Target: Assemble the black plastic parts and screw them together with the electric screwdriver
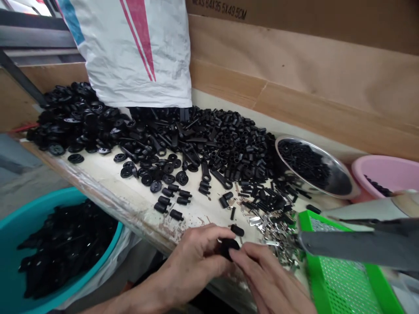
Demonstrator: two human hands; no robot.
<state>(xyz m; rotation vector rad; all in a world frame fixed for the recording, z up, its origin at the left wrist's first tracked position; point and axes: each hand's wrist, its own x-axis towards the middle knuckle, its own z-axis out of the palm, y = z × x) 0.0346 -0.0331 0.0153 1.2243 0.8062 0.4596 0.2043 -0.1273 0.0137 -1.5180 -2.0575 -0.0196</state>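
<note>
My left hand (199,257) is closed around a small black plastic part (228,247) at the table's front edge. The fingertips of my right hand (270,274) pinch the same part from the right, hiding much of it. Just beyond my fingers lies a short black cylinder (237,230). Several cylinders with thin pins (176,214) lie in loose rows to the left. To the right are a heap of small shiny metal clips (275,231) and some short black rods (262,198).
Behind is a long heap of black discs (75,113), levers (183,139) and tubes (238,139). A steel bowl (340,176), a pink basin (386,165) and a green basket (356,283) under a grey metal bar (356,248) stand right. A teal tub (118,240) is lower left; a white sack (140,56) hangs behind.
</note>
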